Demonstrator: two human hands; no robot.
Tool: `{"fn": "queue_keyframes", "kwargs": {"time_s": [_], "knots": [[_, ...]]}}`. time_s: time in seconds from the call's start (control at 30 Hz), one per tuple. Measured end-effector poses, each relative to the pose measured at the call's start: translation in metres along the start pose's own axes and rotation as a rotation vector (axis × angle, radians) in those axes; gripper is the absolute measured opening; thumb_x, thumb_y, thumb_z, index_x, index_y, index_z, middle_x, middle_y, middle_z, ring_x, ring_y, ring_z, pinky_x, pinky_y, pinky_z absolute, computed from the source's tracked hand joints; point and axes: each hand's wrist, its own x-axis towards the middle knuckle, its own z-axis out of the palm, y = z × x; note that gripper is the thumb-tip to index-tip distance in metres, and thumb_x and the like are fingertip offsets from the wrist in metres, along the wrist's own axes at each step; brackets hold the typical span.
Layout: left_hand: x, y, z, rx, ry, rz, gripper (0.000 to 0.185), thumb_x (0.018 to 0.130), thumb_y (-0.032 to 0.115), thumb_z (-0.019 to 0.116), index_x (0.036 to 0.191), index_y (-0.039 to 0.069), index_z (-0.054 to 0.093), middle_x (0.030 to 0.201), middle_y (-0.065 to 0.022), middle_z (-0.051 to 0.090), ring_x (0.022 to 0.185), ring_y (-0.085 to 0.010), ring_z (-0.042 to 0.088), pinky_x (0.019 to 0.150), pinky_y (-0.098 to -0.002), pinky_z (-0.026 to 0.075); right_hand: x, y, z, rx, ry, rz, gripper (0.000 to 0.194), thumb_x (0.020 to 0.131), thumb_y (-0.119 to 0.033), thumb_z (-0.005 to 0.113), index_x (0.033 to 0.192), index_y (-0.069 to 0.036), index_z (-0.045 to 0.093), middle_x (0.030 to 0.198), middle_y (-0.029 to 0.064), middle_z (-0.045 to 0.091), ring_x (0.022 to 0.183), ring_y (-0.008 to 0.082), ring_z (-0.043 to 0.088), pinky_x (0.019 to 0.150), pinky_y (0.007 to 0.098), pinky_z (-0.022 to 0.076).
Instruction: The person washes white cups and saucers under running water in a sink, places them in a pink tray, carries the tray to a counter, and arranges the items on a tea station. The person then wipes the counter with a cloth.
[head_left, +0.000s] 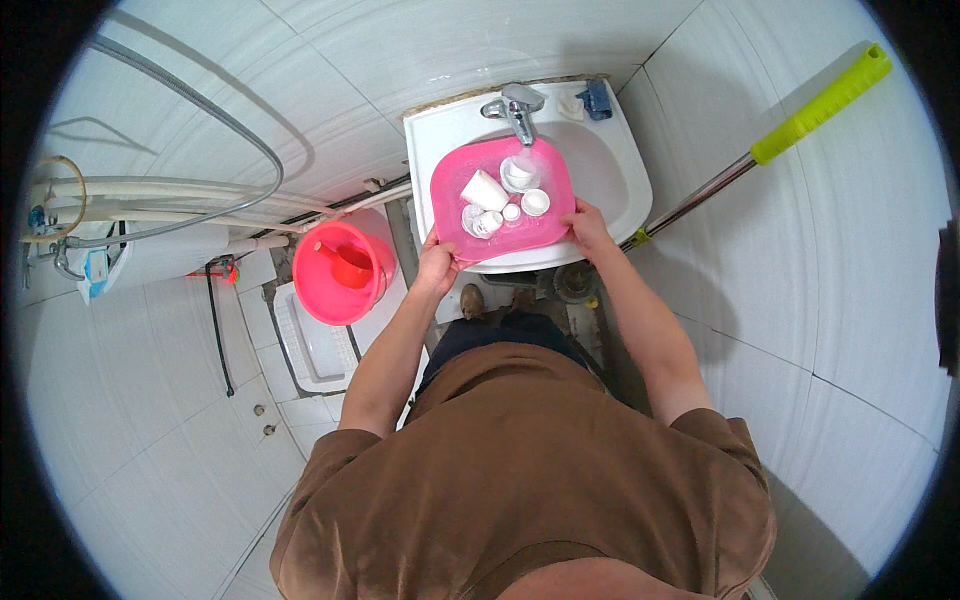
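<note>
My left hand (440, 262) grips the near left corner of a pink plastic basin (450, 180). At its right edge, my right hand (589, 227) holds the rim. Inside lie several white pieces: a cup on its side (486, 190), a round lid-like piece (535, 202), a small cap (511, 212) and a ribbed cap (488, 223). Water from the chrome faucet (520, 112) appears to fall onto a white cup (519, 172) at the back of the basin. The basin is over the left part of a white washbasin (630, 180), hiding much of its bowl.
A pink bucket (307, 277) with a red dipper (351, 266) stands left, beside a squat toilet (315, 352). A green-handled pole (821, 105) leans at the right wall. A dark blue cloth-like item (596, 100) lies on the washbasin's back corner. A metal hose (225, 120) loops at upper left.
</note>
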Motion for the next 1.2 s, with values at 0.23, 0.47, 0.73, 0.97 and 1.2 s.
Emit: {"fn": "queue_keyframes", "kwargs": {"time_s": [0.23, 0.47, 0.73, 0.97, 1.2], "knots": [[-0.005, 0.005, 0.004, -0.014, -0.03, -0.009, 0.064, 0.08, -0.015, 0.045, 0.139, 0.01, 0.045, 0.124, -0.0142, 0.06, 0.104, -0.0335, 0.067, 0.082, -0.0528, 0.062, -0.008, -0.013, 0.006, -0.013, -0.001, 0.022, 0.042, 0.083, 0.004, 0.06, 0.124, -0.007, 0.064, 0.097, 0.0019, 0.066, 0.076, 0.013, 0.064, 0.067, 0.0302, 0.0557], [-0.012, 0.008, 0.01, 0.003, -0.013, -0.003, 0.06, 0.082, -0.014, 0.042, 0.138, 0.008, 0.046, 0.122, -0.0156, 0.06, 0.101, -0.0328, 0.068, 0.078, -0.0485, 0.064, -0.015, -0.017, 0.011, 0.007, -0.007, 0.022, 0.043, 0.083, 0.003, 0.061, 0.125, -0.008, 0.064, 0.096, 0.0013, 0.067, 0.074, 0.0127, 0.064, 0.066, 0.03, 0.0552], [-0.017, 0.01, 0.007, 0.017, -0.014, 0.0, 0.062, 0.083, -0.013, 0.042, 0.141, 0.009, 0.045, 0.123, -0.015, 0.06, 0.1, -0.0329, 0.068, 0.079, -0.0494, 0.063, -0.02, -0.013, 0.009, 0.023, -0.043, 0.03, 0.045, 0.086, 0.002, 0.06, 0.131, -0.005, 0.06, 0.108, 0.006, 0.067, 0.087, 0.019, 0.068, 0.079, 0.0364, 0.0585], [-0.019, 0.008, 0.007, 0.016, -0.002, 0.0, 0.063, 0.082, -0.013, 0.043, 0.141, 0.008, 0.045, 0.119, -0.0151, 0.062, 0.095, -0.0314, 0.069, 0.075, -0.0467, 0.064, -0.029, -0.011, 0.008, 0.051, -0.038, 0.008, 0.044, 0.086, 0.002, 0.061, 0.13, -0.005, 0.061, 0.106, 0.0052, 0.067, 0.086, 0.0186, 0.067, 0.078, 0.0353, 0.0582], [-0.024, 0.01, 0.004, 0.092, -0.04, -0.018, 0.061, 0.082, -0.012, 0.045, 0.14, 0.008, 0.044, 0.121, -0.0137, 0.061, 0.1, -0.0311, 0.067, 0.083, -0.0489, 0.062, -0.046, -0.014, 0.006, 0.035, -0.015, 0.038, 0.042, 0.085, 0.005, 0.06, 0.127, -0.002, 0.061, 0.11, 0.0067, 0.066, 0.091, 0.0176, 0.066, 0.078, 0.0321, 0.0583]]}}
